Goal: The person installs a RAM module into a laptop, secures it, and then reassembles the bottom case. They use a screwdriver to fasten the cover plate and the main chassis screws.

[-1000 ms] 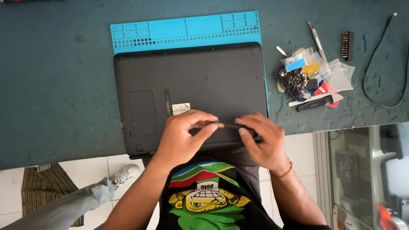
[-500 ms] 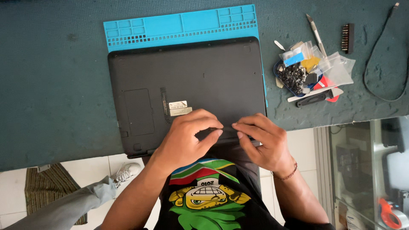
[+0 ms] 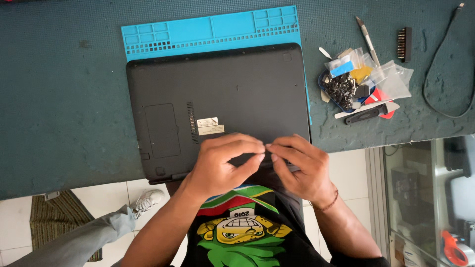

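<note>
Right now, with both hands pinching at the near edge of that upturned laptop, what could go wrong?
1. The laptop overhangs the table edge on the near side; pressure from the left hand and right hand might tip it off.
2. Whatever the fingertips pinch is too small to see; if dropped, it could fall to the tiled floor.
3. The heap of screws and bags lies loose, and a stray elbow might scatter it.

A single head-worn camera looks almost straight down from above the person's chest, close enough that the forearms fill the lower frame. Its far edge takes in the blue silicone work mat point(image 3: 213, 29) on the green table point(image 3: 59, 99); its near edge shows tiled floor and, at right, perhaps a glass cabinet point(image 3: 425, 198)
</note>
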